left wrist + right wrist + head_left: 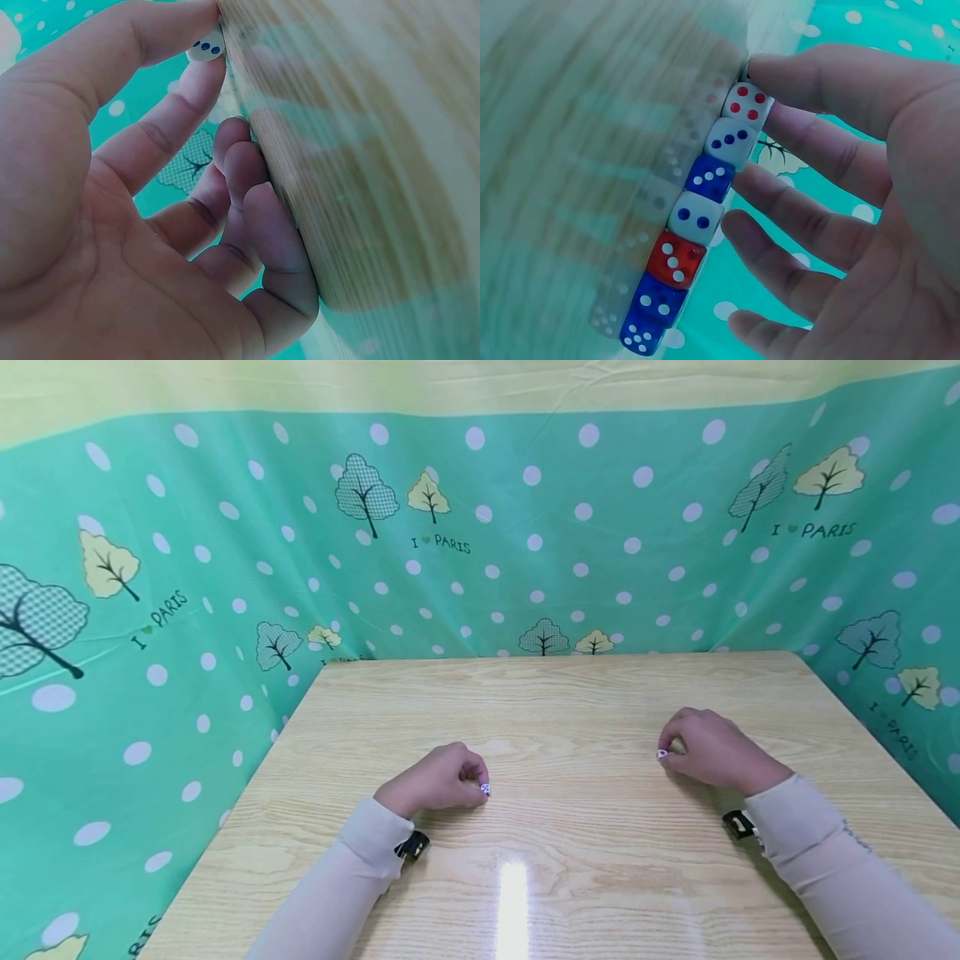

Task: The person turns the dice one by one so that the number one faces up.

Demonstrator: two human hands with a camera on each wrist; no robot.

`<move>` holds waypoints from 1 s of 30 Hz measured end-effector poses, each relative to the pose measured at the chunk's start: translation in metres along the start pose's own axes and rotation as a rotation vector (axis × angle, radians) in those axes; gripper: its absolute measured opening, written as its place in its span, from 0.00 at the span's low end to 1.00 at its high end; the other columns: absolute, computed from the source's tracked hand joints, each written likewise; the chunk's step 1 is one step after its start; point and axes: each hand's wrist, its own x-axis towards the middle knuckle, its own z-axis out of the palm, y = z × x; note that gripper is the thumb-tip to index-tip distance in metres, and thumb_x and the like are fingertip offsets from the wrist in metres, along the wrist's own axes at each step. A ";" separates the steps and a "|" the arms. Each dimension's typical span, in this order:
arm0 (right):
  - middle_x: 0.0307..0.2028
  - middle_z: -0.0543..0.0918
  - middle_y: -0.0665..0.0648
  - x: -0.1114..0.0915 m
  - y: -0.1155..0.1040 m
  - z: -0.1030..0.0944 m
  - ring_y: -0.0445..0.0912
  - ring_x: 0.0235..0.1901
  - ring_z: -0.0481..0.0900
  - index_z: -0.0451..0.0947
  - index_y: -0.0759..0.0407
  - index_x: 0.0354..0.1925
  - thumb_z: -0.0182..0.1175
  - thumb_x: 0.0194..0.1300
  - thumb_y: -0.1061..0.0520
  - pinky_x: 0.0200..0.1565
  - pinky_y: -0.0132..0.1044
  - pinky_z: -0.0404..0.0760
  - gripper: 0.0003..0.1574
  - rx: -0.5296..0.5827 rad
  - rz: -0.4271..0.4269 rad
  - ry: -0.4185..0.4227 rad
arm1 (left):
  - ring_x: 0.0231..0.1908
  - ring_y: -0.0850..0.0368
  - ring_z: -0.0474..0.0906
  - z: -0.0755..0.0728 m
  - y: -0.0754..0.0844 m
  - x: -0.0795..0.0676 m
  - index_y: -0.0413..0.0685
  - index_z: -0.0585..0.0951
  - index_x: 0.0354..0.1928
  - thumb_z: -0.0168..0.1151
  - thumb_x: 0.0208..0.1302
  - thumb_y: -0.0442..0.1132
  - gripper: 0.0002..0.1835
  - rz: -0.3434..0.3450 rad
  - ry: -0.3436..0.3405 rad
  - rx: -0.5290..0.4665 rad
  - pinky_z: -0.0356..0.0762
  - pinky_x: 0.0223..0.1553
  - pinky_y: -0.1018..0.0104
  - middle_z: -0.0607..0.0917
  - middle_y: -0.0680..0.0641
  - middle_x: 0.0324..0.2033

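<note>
My left hand (442,777) pinches a small white die (485,789) between thumb and index finger, low over the table. In the left wrist view this die (205,48) shows dark blue dots, and the other fingers curl loosely beside the tabletop. Farther right, my right hand (712,747) pinches a white die (662,754) with thumb and index fingertips. In the right wrist view that die is mostly hidden by the thumb. A line of dice runs from there: a white one with red dots (747,102), then white, blue (709,178) and red ones (676,259).
Both hands are over a light wooden table (570,710) with a glossy surface that mirrors the dice. A green dotted curtain (450,552) hangs behind the table and along its sides. A black wrist strap (412,845) shows under the left sleeve.
</note>
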 end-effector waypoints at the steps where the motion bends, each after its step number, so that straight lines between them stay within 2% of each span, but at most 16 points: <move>1: 0.43 0.85 0.54 0.000 0.000 0.000 0.53 0.44 0.82 0.86 0.45 0.31 0.73 0.60 0.54 0.47 0.56 0.79 0.04 0.003 0.003 -0.006 | 0.25 0.61 0.68 0.000 0.000 0.000 0.53 0.85 0.29 0.73 0.60 0.36 0.06 -0.001 0.000 -0.001 0.68 0.30 0.67 0.77 0.56 0.20; 23: 0.40 0.84 0.52 0.000 0.003 -0.004 0.46 0.37 0.77 0.86 0.49 0.33 0.74 0.61 0.57 0.41 0.44 0.77 0.04 0.043 0.007 -0.091 | 0.26 0.60 0.68 0.001 0.001 -0.001 0.53 0.85 0.29 0.73 0.60 0.35 0.06 -0.006 0.000 -0.011 0.68 0.31 0.66 0.78 0.55 0.20; 27: 0.41 0.85 0.53 -0.001 0.004 -0.006 0.49 0.41 0.80 0.87 0.50 0.36 0.74 0.61 0.56 0.44 0.48 0.80 0.04 0.058 0.005 -0.106 | 0.26 0.61 0.68 0.000 0.002 -0.001 0.53 0.85 0.29 0.73 0.60 0.35 0.06 -0.009 0.000 -0.010 0.68 0.31 0.66 0.78 0.55 0.20; 30: 0.45 0.86 0.55 -0.004 0.011 -0.009 0.54 0.47 0.82 0.87 0.52 0.41 0.75 0.60 0.53 0.50 0.54 0.80 0.11 0.087 0.019 -0.104 | 0.25 0.61 0.68 0.000 0.001 -0.001 0.53 0.85 0.29 0.73 0.60 0.35 0.05 -0.008 -0.004 -0.011 0.68 0.31 0.67 0.78 0.55 0.21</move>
